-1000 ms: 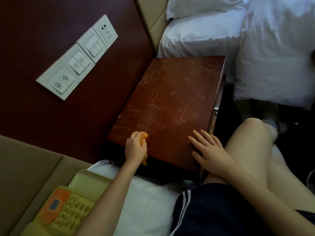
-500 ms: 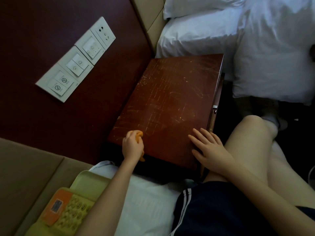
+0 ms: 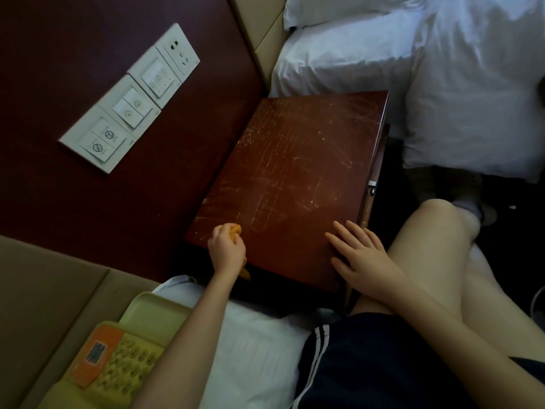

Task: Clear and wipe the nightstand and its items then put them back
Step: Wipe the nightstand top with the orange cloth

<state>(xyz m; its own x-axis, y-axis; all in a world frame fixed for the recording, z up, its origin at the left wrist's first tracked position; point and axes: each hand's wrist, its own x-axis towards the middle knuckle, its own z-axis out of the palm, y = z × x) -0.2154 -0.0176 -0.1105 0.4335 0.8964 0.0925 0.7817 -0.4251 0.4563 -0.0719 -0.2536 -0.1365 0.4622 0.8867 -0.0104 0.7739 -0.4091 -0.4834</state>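
- Since a second ago the left hand (image 3: 227, 252) has slid a little toward the wall-side corner of the nightstand (image 3: 295, 172), taking the orange cloth (image 3: 234, 230) with it; the right hand (image 3: 362, 252) has stayed in place.
- Left hand: fingers curled round the bunched cloth, pressing it on the scratched red-brown surface at the near corner by the wall. A tail of cloth hangs over the near edge below the wrist.
- Right hand: flat, fingers straight and slightly spread, palm down on the surface at the near corner on the drawer side, holding nothing.
- A yellow-green telephone (image 3: 118, 358) with an orange label lies at lower left on the white bedding (image 3: 256, 349), against the beige padded headboard (image 3: 44, 290), partly hidden by the left forearm.
- A row of white switch plates (image 3: 129, 98) with a socket at its far end sits on the dark red wall panel (image 3: 88, 202) behind the nightstand.
- White pillows (image 3: 339, 54) of a second bed lie just beyond the nightstand's far edge.
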